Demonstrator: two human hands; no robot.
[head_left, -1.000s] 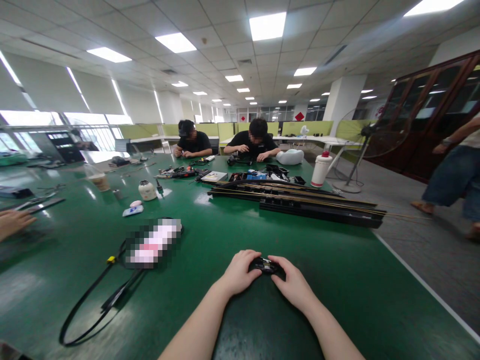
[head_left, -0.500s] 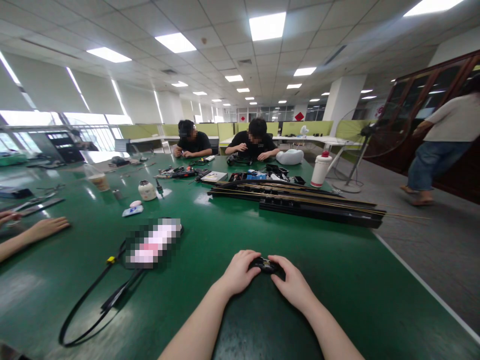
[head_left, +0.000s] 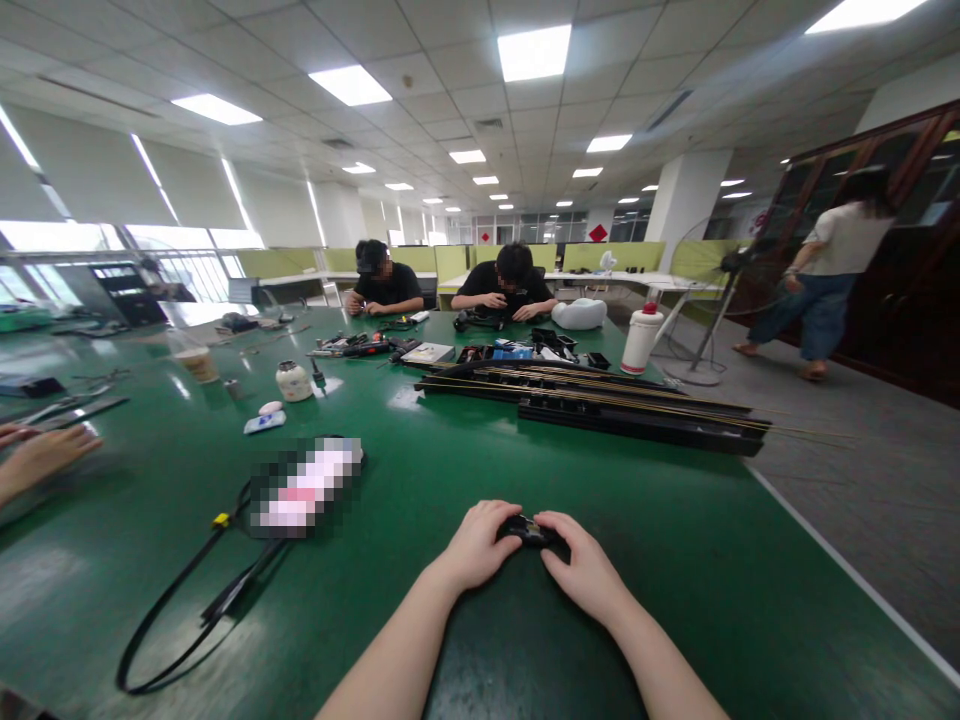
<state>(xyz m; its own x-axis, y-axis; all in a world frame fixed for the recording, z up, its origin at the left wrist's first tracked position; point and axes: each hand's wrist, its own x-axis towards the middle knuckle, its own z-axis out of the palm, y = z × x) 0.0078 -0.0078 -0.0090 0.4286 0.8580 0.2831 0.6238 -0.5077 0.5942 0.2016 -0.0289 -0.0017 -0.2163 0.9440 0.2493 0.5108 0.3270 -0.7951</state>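
Between my two hands is a small black object (head_left: 531,531) with a glint of metal or gold on top; its exact kind I cannot make out. My left hand (head_left: 480,544) grips its left end, thumb in front and fingers curled behind. My right hand (head_left: 583,562) closes on the right end in the same manner. Fingers cover both ends. Both forearms reach in from the bottom edge, low over the green table (head_left: 420,620). To the left lies a blurred-out phone-like screen (head_left: 311,487) with a black strap loop (head_left: 161,590) beside it.
Long black rails with thin brass-coloured rods (head_left: 637,425) lie ahead. Behind them are tools and parts (head_left: 517,350). A white bottle (head_left: 641,340) and a small jar (head_left: 293,381) stand on the table. Another person's hand (head_left: 49,460) rests at left; two people sit opposite.
My hands and the black object are almost unmoved. The other person's hand at left has drawn back leftward. A walking person at right has moved left and farther away.
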